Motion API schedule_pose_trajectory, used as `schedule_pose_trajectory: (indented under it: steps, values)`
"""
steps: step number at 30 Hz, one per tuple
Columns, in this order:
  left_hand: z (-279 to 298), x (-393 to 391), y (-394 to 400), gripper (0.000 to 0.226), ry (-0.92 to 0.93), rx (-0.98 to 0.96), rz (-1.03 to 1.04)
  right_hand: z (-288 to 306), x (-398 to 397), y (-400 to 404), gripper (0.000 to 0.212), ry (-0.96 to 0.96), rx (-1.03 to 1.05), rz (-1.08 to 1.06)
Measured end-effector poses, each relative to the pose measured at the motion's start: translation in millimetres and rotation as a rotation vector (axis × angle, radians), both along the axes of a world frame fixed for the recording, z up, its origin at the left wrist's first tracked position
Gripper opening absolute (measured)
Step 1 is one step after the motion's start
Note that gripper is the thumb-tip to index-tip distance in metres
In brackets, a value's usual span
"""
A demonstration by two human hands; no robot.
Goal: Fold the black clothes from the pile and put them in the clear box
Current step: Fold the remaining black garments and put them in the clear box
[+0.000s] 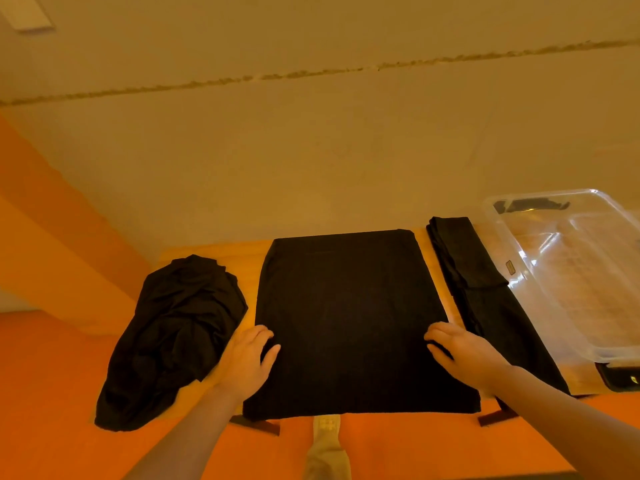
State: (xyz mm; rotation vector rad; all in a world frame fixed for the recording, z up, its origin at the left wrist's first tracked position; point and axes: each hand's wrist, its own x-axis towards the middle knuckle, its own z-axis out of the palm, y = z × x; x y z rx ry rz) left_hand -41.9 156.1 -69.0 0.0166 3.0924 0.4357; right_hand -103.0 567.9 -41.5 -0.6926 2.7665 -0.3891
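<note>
A black garment (349, 317) lies spread flat in the middle of a small wooden table (254, 251), folded into a broad rectangle whose near edge hangs just over the table's front. The left hand (247, 362) sits at the garment's 8 o'clock edge, fingers curled around the fabric border with the thumb resting on top. The right hand (464, 353) mirrors it at the 4 o'clock edge, fingers bent over the cloth's side and gripping the edge there. At 9 o'clock from the flat garment lies the crumpled pile of black clothes (173, 337), drooping off the table's left corner. At 3 o'clock, just beside the garment, a folded black piece (481, 292) lies as a long narrow strip running front to back. Farther out at 2 o'clock stands the clear plastic box (568, 271), open-topped, with a black handle clip (531, 205) at its far end; its side touches the folded strip.
</note>
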Motion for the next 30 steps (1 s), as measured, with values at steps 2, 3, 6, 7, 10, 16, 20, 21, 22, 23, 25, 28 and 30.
schedule_pose_trajectory:
  steps: [2,3,6,7,10,16,20,21,22,23,25,28,30]
  values:
    - [0.8,-22.3,3.5,0.049,-0.05,-0.018,0.032,-3.6,-18.0,-15.8,0.036,0.013,0.01,-0.048]
    - [-0.5,-34.4,4.1,0.052,-0.067,-0.021,0.042,-5.8,-27.9,-24.5,0.04,0.01,0.018,-0.074]
    - [-3.6,-71.1,7.4,0.057,-0.116,-0.036,0.056,-12.5,-58.2,-46.4,0.05,0.011,0.059,-0.163]
    - [-5.1,-84.8,8.0,0.057,-0.126,-0.038,0.057,-16.4,-70.5,-52.5,0.053,0.012,0.074,-0.192]
    - [-9.9,-123.5,8.6,0.058,-0.149,-0.03,0.058,-28.3,-108.5,-65.9,0.058,-0.022,0.097,-0.286]
    - [-26.4,-182.8,-3.7,0.058,-0.2,-0.068,0.059,-46.4,-177.9,-78.7,0.064,0.014,0.251,-0.336]
    - [-41.8,-190.1,-31.9,0.063,-0.225,-0.17,0.134,-53.8,-202.5,-77.7,0.066,-0.049,0.275,-0.379]
    - [-43.7,-188.7,-37.8,0.065,-0.221,-0.189,0.14,-56.5,-203.2,-75.0,0.067,-0.065,0.266,-0.401]
    - [-44.8,-186.9,-42.4,0.067,-0.218,-0.194,0.143,-59.3,-202.1,-71.6,0.069,-0.067,0.26,-0.417]
    - [-45.2,-185.7,-45.3,0.07,-0.22,-0.188,0.147,-62.0,-200.1,-68.5,0.071,-0.063,0.252,-0.432]
    - [-45.1,-182.9,-47.5,0.073,-0.237,-0.162,0.163,-66.2,-193.3,-63.9,0.075,-0.043,0.231,-0.48]
    - [-43.6,-177.4,-46.5,0.077,-0.235,-0.155,0.183,-67.7,-182.3,-61.5,0.077,-0.021,0.238,-0.508]
    - [-42.1,-173.3,-44.7,0.079,-0.253,-0.167,0.187,-67.1,-175.6,-61.2,0.079,-0.028,0.234,-0.509]
